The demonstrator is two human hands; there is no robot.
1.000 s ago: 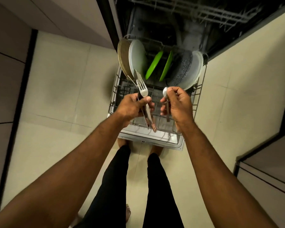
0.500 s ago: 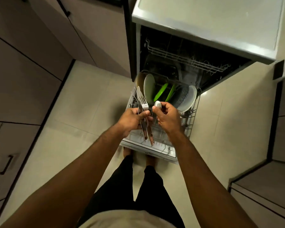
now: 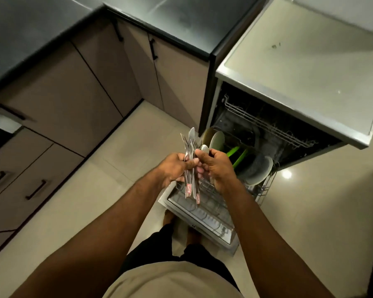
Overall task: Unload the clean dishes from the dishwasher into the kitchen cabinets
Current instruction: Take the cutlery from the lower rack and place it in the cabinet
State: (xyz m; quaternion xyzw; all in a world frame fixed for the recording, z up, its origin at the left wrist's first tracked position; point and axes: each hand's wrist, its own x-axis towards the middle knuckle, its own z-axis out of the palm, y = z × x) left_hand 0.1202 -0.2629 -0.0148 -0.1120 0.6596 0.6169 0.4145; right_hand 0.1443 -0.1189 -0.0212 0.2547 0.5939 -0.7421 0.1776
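As the left hand [image 3: 173, 166] grips it, steel cutlery [image 3: 191, 138] bears red stickers [image 3: 188, 188]

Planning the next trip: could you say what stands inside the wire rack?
Two pale round plates, two green plates, a speckled dark plate; the right hand hides the rack's middle.

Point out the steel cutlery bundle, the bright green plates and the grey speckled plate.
steel cutlery bundle [image 3: 191, 138]: head view, knife blade.
bright green plates [image 3: 233, 152]: head view, left plate's rim.
grey speckled plate [image 3: 254, 166]: head view, dark face.
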